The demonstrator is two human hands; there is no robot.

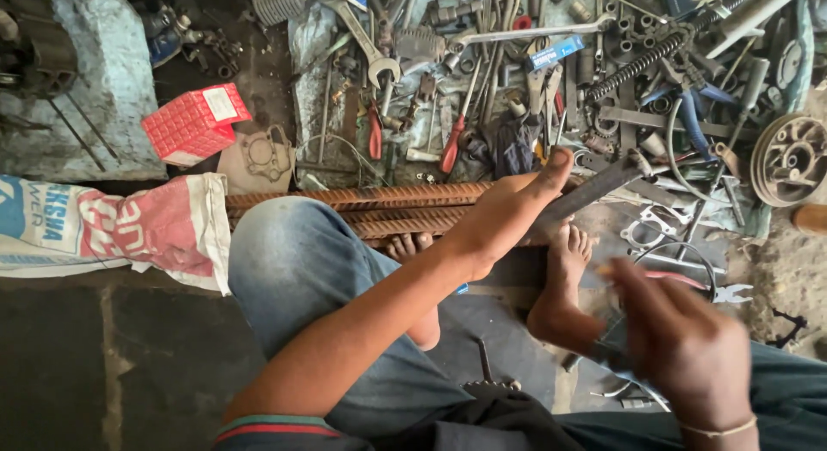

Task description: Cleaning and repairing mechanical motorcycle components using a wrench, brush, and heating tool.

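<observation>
My left hand reaches forward over my knee and is closed around a flat grey metal bar, thumb raised along it. The bar slants up to the right, above my bare foot. My right hand is low on the right and blurred by motion, its fingers curled. A small dark object shows at its fingertips; I cannot tell whether it grips it. Red-handled pliers lie on the floor just beyond that hand.
Ribbed rusty rods lie across the floor in front of my knee. Behind them is a dense pile of wrenches, screwdrivers and springs. A red box, a printed sack and a round metal hub lie around.
</observation>
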